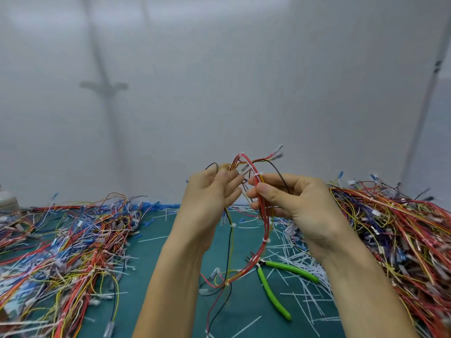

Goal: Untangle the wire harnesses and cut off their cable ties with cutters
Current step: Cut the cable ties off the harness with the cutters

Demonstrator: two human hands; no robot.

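I hold one wire harness (264, 230) of red, yellow and black wires up in front of me, above the green mat (156, 259). My left hand (210, 198) grips its left strands, fingers curled around them. My right hand (295, 203) pinches the red bundle between thumb and fingers, just below a white cable tie (258, 175). More white ties (266, 240) sit lower on the bundle, whose tails hang down to the mat. The green-handled cutters (275, 286) lie on the mat below my right hand, touched by neither hand.
A large heap of tangled harnesses (63, 245) covers the mat's left side and another heap (400, 235) fills the right. Cut white tie scraps (300, 262) litter the mat around the cutters. A white wall stands behind the bench.
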